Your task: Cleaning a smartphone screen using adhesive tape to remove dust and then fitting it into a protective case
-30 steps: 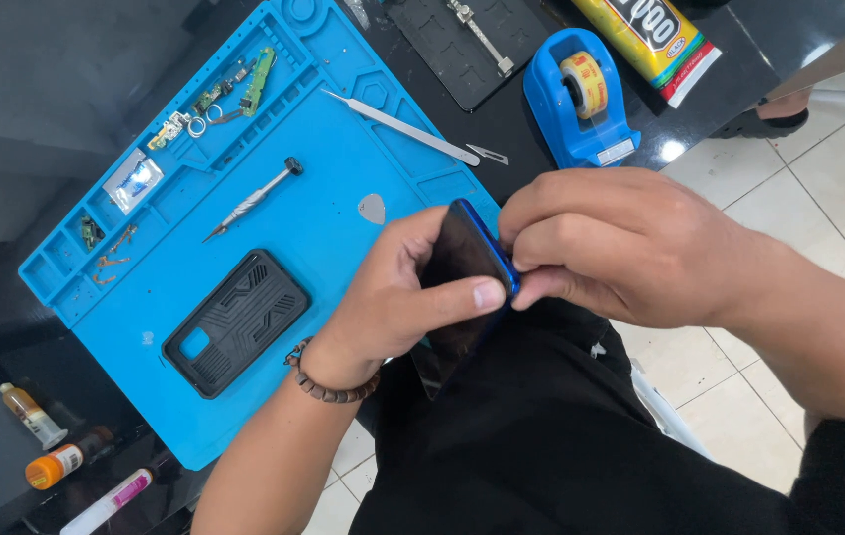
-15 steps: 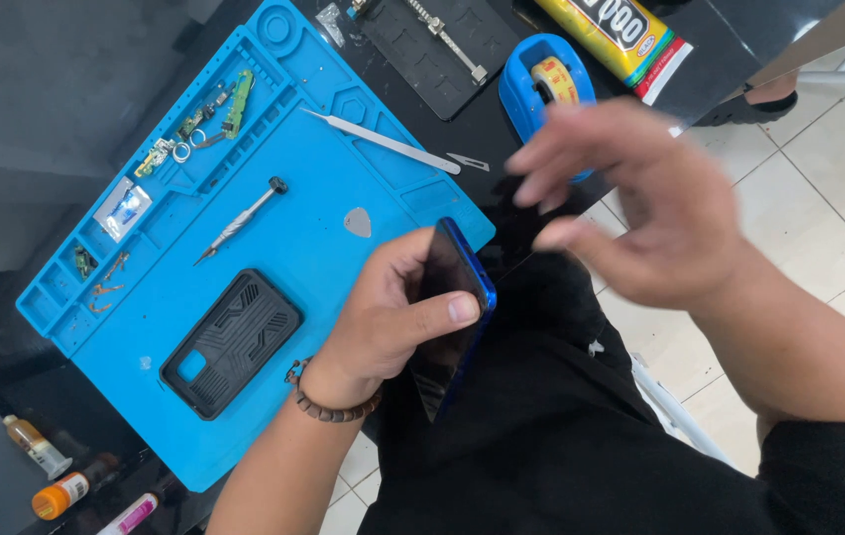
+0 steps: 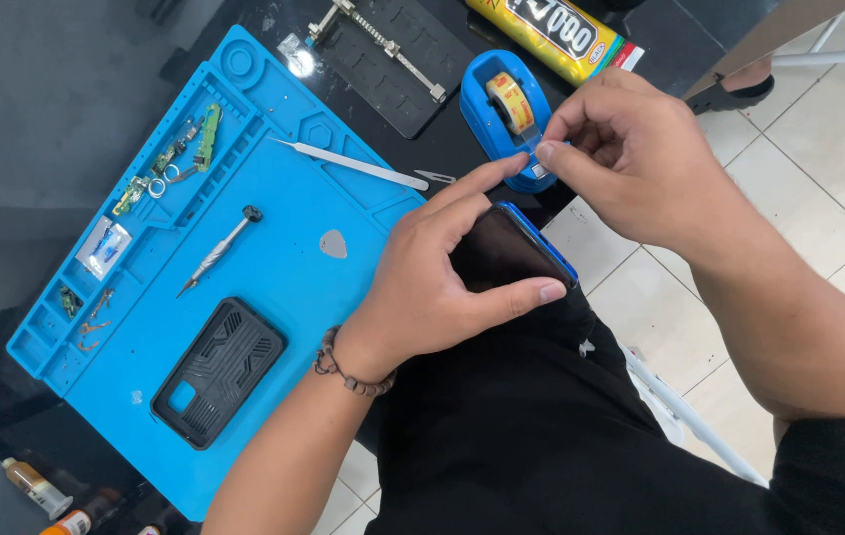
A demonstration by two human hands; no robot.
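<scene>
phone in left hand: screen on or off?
Off. The phone gripped by the left hand shows a uniformly dark screen with no lit content.

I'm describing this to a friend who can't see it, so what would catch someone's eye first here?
The bright blue repair mat on the dark table, left of centre, stands out most. At centre, the left hand holds a dark smartphone with a blue edge. Just above, the right hand pinches tape at the blue tape dispenser.

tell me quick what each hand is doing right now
Left hand: closed around the dark phone, index finger stretched toward the tape dispenser.
Right hand: fingertips pinched at the dispenser's tape end.
</scene>
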